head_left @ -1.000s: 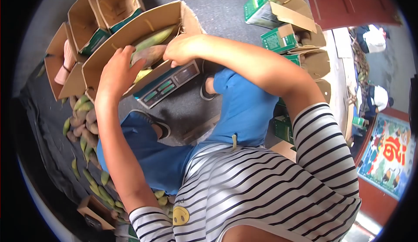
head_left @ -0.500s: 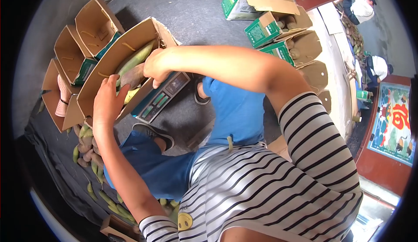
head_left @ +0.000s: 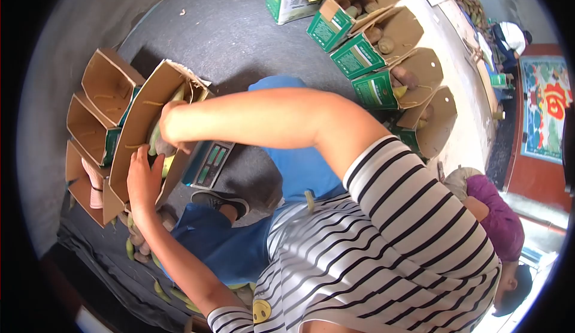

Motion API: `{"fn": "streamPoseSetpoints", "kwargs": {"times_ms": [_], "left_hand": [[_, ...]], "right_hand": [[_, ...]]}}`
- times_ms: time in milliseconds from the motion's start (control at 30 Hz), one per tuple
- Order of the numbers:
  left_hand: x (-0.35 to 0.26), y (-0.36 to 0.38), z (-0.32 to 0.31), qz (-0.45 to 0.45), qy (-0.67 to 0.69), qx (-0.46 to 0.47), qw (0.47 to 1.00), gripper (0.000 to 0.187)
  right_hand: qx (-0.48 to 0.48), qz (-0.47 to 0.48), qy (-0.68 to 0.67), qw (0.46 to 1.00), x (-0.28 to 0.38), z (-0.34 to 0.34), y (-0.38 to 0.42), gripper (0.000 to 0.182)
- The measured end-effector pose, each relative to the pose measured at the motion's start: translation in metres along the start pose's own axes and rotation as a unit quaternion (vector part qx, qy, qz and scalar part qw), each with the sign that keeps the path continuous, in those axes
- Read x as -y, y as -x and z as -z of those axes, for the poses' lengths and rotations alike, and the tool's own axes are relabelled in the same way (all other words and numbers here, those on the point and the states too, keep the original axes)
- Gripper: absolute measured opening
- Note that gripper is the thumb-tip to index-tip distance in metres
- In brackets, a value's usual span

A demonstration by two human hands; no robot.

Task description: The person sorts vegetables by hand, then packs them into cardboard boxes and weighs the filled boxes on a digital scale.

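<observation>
Both hands grip the carton (head_left: 139, 123): left (head_left: 142, 180) spread flat, right (head_left: 172, 130) curled inside

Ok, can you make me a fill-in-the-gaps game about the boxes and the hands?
1. The cardboard box the hands are working in sits on a ____ with green displays.
2. The right hand reaches ____ the box.
3. The left hand rests on the box's ____.
4. The filled boxes farther away are printed ____.

Missing words: scale; into; edge; green
</observation>
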State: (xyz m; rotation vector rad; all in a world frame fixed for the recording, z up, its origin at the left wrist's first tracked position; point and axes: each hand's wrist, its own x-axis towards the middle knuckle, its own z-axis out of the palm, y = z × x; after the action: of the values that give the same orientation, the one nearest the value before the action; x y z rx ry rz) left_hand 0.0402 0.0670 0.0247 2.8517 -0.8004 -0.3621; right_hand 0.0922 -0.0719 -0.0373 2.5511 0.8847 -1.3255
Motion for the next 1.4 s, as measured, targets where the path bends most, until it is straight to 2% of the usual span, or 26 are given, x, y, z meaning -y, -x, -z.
{"fn": "streamPoseSetpoints", "kwargs": {"times_ms": [33, 100, 233, 300, 367, 433, 567, 600, 700, 733, 767, 833, 867, 967, 1033, 1133, 1267, 1333, 1400], "left_hand": [[0.000, 0.000, 0.000, -0.002, -0.004, 0.003, 1.000, 0.042], [0.001, 0.001, -0.001, 0.002, -0.008, 0.006, 1.000, 0.043], [0.011, 0.007, 0.000, 0.029, -0.018, 0.004, 0.999, 0.043], [0.027, 0.010, -0.001, 0.026, -0.028, -0.021, 0.999, 0.043], [0.041, 0.016, -0.002, 0.029, -0.027, -0.060, 0.997, 0.044], [0.057, 0.019, 0.002, 0.044, -0.026, -0.109, 0.993, 0.043], [0.083, 0.028, 0.013, 0.137, -0.019, -0.147, 0.979, 0.042], [0.101, 0.031, 0.008, 0.150, -0.026, -0.165, 0.975, 0.046], [0.117, 0.040, 0.007, 0.304, -0.084, -0.091, 0.945, 0.052], [0.121, 0.044, 0.004, 0.330, -0.078, -0.091, 0.936, 0.056], [0.126, 0.045, 0.002, 0.349, -0.054, -0.050, 0.934, 0.056], [0.135, 0.046, -0.001, 0.380, -0.003, 0.029, 0.925, 0.056], [0.147, 0.052, -0.014, 0.335, -0.005, -0.050, 0.941, 0.053], [0.175, 0.049, -0.033, 0.338, 0.025, -0.057, 0.939, 0.051], [0.184, 0.044, -0.038, 0.344, 0.062, -0.024, 0.936, 0.051], [0.185, 0.042, -0.038, 0.380, 0.107, 0.025, 0.918, 0.049], [0.188, 0.041, -0.046, 0.367, 0.101, 0.012, 0.925, 0.048], [0.182, 0.036, -0.041, 0.381, 0.103, 0.040, 0.918, 0.048], [0.186, 0.036, -0.047, 0.369, 0.079, 0.016, 0.926, 0.046]], "right_hand": [[-0.033, -0.020, 0.033, 0.999, 0.010, 0.001, 0.018, 0.050], [-0.013, -0.076, 0.014, 0.997, 0.022, 0.006, 0.007, 0.046], [-0.028, -0.019, 0.032, 0.999, 0.026, -0.002, 0.003, 0.045], [-0.084, 0.138, 0.044, 0.986, 0.006, -0.013, 0.010, 0.047], [0.003, 0.091, 0.027, 0.995, 0.002, -0.020, -0.044, 0.058], [-0.060, 0.131, 0.030, 0.989, -0.004, -0.004, 0.034, 0.064], [-0.161, 0.109, -0.158, 0.968, -0.031, 0.014, 0.068, 0.055], [-0.236, 0.113, -0.180, 0.948, -0.041, 0.017, 0.080, 0.050], [-0.417, 0.097, -0.200, 0.882, -0.077, 0.022, 0.089, 0.037], [-0.437, 0.094, -0.196, 0.873, -0.092, 0.025, 0.089, 0.038], [-0.456, 0.089, -0.195, 0.864, -0.107, 0.026, 0.088, 0.039], [-0.418, -0.008, -0.146, 0.897, -0.128, 0.026, 0.091, 0.040], [-0.399, -0.039, -0.130, 0.907, -0.133, 0.021, 0.092, 0.042], [-0.334, -0.132, -0.117, 0.926, -0.137, -0.008, 0.084, 0.049], [-0.323, -0.146, -0.129, 0.926, -0.133, -0.031, 0.074, 0.053], [-0.253, -0.140, -0.311, 0.905, -0.127, -0.043, 0.062, 0.050], [-0.268, -0.120, -0.318, 0.902, -0.126, -0.041, 0.052, 0.034], [-0.238, -0.135, -0.300, 0.914, -0.131, -0.038, 0.045, 0.034], [-0.231, -0.144, -0.294, 0.916, -0.132, -0.032, 0.040, 0.034]]}}
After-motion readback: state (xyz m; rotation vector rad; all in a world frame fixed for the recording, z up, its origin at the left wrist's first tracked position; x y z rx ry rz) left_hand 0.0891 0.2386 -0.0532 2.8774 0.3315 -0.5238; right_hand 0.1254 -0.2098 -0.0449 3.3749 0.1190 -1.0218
